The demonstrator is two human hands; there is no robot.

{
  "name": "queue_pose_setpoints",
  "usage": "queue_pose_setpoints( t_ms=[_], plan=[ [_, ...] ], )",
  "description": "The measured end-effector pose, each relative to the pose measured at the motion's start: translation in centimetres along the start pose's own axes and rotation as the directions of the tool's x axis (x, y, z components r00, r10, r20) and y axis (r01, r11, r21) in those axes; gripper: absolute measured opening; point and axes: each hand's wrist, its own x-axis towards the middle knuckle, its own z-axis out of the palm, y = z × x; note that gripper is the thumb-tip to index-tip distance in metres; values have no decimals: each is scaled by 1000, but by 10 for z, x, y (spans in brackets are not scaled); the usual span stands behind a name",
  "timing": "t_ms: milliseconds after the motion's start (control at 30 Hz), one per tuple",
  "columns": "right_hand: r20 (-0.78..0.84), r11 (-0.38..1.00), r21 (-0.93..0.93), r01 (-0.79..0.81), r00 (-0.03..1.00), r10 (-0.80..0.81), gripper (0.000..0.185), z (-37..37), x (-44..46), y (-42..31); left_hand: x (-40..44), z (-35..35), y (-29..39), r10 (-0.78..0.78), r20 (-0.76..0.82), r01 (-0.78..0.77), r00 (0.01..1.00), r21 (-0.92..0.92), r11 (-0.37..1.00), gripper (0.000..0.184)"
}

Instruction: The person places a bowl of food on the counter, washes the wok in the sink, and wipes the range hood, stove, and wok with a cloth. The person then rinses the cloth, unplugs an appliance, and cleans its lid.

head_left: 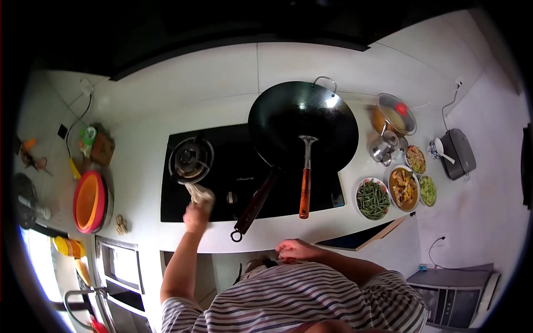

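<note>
My left hand (196, 217) is closed around a pale, crumpled cloth (201, 195), pressed on the black gas stove (222, 150) just below the left burner (191, 158). The cloth and fingers are slightly blurred. My right hand (294, 250) rests close to my waist at the counter's front edge, fingers curled in, with nothing visible in it. A large dark wok (277, 111) covers the stove's right side, its long handle toward me. Inside it leans a spatula (306, 188) with an orange-brown handle, which reaches over the rim.
Right of the stove stand a plate of green beans (373, 198), a bowl of cooked food (404, 187), smaller bowls, a metal pot (383, 147) and a clear-lidded pot (395, 115). To the left are red and orange basins (90, 201). A sink (119, 263) lies lower left.
</note>
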Motion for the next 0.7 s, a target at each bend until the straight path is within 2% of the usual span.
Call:
queue_pose_setpoints(
  t_ms=[67,100,133,167,200,233,267,333,400,467,533,567,600,633,667,700],
  plan=[
    [-96,991,-130,-18,995,5,35,-2,-15,-12,-1,22,-14,366,-5,-362,930,136,922,37],
    [-111,991,-137,-7,994,-8,35,-7,-21,-12,3,-9,-8,280,131,-282,951,-4,959,37],
    [-70,983,-159,91,992,-104,35,-9,-31,-8,4,-40,-2,204,280,-174,938,-131,976,37],
    [-29,964,-181,195,979,-204,35,-16,-39,-7,17,-42,-22,133,131,-83,983,-331,940,39],
    [30,956,-113,270,963,-269,32,-23,-56,-17,29,-65,-22,114,-7,-111,993,-295,949,34],
    [51,945,-166,282,959,-278,30,-27,-76,-44,27,-98,-10,136,-100,-168,986,-493,854,31],
    [73,925,-34,380,924,-376,29,-30,-92,-65,17,-134,12,142,-196,-238,970,-663,710,28],
    [-10,922,80,379,925,-380,32,-44,-102,-99,-23,-202,80,247,-219,-327,944,-716,617,26],
    [-271,789,107,606,781,-563,37,-43,-99,-145,-36,-201,127,557,-409,-664,723,-636,394,33],
    [-434,694,26,719,634,-640,40,-46,-81,-169,-64,-204,180,791,-487,-924,369,-283,257,42],
    [-664,551,221,805,538,-519,40,-67,-58,-163,-94,-195,224,751,-524,-912,402,-304,277,49],
    [-680,500,155,852,460,-572,41,-76,-70,-169,-95,-194,230,744,-516,-885,424,-412,219,51],
    [-715,451,190,872,438,-545,40,-92,-75,-159,-93,-191,234,736,-505,-841,452,-517,162,53],
    [-721,388,198,900,402,-564,39,-105,-88,-154,-92,-178,233,652,-563,-817,509,-555,159,48],
    [-725,322,207,924,366,-584,38,-119,-100,-153,-92,-154,226,606,-443,-656,661,-733,179,41],
    [-713,337,197,921,371,-596,37,-135,-112,-150,-91,-128,221,616,-333,-605,714,-736,304,38]
  ],
)
